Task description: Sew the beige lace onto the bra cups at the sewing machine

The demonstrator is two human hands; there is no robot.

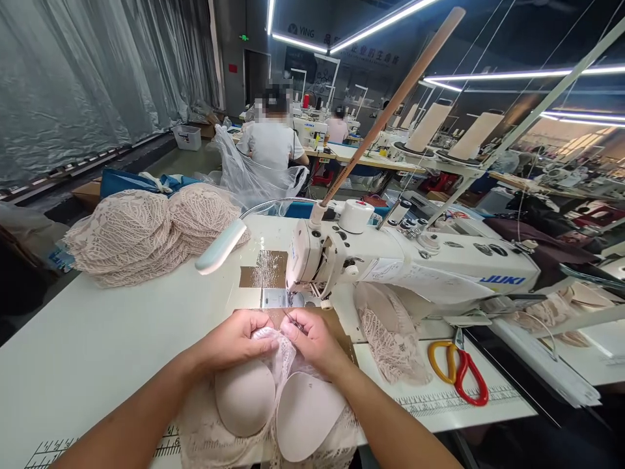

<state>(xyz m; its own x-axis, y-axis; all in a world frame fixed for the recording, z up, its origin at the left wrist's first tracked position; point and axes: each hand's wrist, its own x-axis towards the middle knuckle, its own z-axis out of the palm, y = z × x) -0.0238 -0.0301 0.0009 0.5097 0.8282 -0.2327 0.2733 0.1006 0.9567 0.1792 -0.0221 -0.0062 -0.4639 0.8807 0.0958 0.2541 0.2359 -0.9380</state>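
A beige lace bra (247, 397) with two smooth moulded cups lies at the table's front edge, below the needle area of a white sewing machine (381, 247). My left hand (244, 337) is closed, pinching the lace at the bra's centre between thumb and fingers. Close beside it, my right hand (315, 339) is closed on the same lace edge. A small dark metal tool (295, 321) with a thin point sticks out of the right hand's fingers; its exact kind is hard to make out.
Stacked lace cups (146, 234) stand at the left. Right of the machine's needle lie another lace piece (390, 332) and scissors (471, 378) with red and yellow handles. A lamp (222, 246) hangs over the table. Beyond, a person (273, 143) sits with their back to me.
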